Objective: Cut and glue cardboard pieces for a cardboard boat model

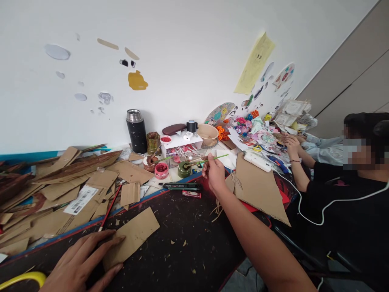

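My left hand (86,259) rests at the near left on a rectangular piece of cardboard (138,233). Its fingers lie on the cardboard's upper side and the thumb is by the lower edge, holding the piece on the dark mat. My right hand (214,172) pinches a green-handled paintbrush (199,162), whose tip reaches into a jar of green paint (184,170). Beside that jar stand a pink paint jar (161,170) and a brown paint jar (150,163) with a brush in it. A dark green utility knife (182,186) lies just in front of the jars.
Cardboard scraps (88,190) heap up on the left, near a red pencil-like stick (111,207). A black thermos (136,132) stands against the wall. Yellow scissor handles (26,280) show at bottom left. On the right are a cardboard sheet (261,186), a white power strip (257,162) and a seated person (349,202).
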{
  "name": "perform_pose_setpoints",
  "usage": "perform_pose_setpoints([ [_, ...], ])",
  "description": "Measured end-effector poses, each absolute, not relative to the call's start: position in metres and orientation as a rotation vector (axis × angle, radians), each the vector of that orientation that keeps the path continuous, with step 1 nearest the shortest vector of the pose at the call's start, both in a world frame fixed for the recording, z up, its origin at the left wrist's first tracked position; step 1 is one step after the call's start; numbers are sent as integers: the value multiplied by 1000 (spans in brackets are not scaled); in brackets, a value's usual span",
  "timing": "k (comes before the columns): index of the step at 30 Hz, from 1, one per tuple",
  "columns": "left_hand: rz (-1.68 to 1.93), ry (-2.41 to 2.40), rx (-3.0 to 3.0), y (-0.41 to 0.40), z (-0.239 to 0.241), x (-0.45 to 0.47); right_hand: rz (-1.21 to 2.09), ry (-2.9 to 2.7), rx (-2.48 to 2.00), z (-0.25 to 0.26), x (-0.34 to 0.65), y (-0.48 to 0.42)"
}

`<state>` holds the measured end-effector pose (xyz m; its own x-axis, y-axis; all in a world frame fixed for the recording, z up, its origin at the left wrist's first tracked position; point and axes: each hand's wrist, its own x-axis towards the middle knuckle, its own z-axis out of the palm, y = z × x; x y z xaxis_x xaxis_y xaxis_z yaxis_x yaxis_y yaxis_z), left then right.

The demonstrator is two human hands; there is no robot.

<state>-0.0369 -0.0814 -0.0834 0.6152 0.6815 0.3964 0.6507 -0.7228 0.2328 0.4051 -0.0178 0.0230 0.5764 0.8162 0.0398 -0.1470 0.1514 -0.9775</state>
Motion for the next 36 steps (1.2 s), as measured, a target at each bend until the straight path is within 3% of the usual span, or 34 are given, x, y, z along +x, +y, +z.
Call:
perform_pose_setpoints([
  [18,694,1185,2689,-82,-83,-36,733,-843,-1301,19,401,-18],
  [36,667,1117,2747,-94,-39,-17,644,-895,-1348,15,403,-24],
])
